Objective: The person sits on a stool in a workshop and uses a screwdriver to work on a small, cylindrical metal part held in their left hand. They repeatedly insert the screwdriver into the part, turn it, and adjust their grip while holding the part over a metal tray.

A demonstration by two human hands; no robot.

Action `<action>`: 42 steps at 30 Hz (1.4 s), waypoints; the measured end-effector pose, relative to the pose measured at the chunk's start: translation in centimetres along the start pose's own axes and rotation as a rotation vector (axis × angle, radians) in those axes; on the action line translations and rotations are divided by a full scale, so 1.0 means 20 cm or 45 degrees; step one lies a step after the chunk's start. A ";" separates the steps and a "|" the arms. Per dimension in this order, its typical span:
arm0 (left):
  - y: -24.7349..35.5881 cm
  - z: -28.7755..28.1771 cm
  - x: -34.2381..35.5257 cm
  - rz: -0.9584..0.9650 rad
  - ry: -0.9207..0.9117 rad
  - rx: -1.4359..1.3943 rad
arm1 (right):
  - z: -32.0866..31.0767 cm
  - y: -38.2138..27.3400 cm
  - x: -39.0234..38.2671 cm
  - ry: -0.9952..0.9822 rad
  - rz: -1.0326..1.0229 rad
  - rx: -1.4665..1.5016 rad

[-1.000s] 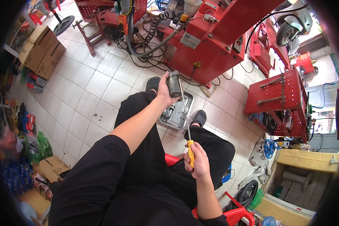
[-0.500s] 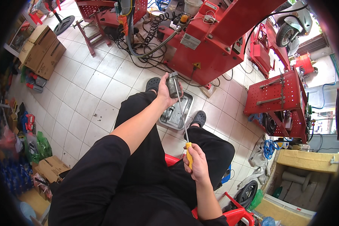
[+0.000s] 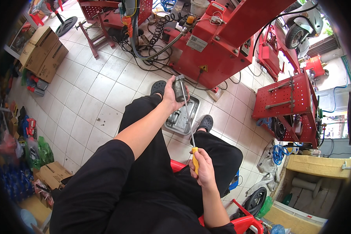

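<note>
Head view: left hand (image 3: 170, 93) gripping grey metal cylinder (image 3: 179, 89) above steel parts tray (image 3: 174, 125), right hand (image 3: 202, 170) clasping yellow-handled screwdriver (image 3: 188, 119), tip working at cylinder; work seemingly unfinished

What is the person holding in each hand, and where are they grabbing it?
The left hand grips a grey metal cylinder around its body. The right hand holds a long screwdriver by its yellow handle.
</note>
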State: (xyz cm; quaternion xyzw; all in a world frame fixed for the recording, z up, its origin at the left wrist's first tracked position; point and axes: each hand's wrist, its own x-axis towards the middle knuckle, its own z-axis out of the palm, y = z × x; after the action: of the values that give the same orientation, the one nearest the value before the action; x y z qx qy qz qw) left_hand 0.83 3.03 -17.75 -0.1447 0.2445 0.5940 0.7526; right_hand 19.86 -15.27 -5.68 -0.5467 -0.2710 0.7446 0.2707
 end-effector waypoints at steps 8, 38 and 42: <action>0.00 -0.02 0.03 0.068 -0.010 0.188 | -0.01 -0.06 0.03 0.023 -0.073 -0.472; 0.00 -0.05 0.04 0.165 0.112 0.447 | 0.00 -0.11 0.54 -0.119 0.171 0.046; 0.00 -0.07 0.05 0.159 0.089 0.549 | 0.03 -0.08 0.53 -0.071 0.071 0.036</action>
State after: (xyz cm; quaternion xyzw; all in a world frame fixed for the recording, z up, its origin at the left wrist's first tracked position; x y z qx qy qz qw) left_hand 0.74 3.20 -19.47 0.0145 0.4001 0.5680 0.7191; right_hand 16.67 -6.76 -11.54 -0.5293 -0.2527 0.7704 0.2500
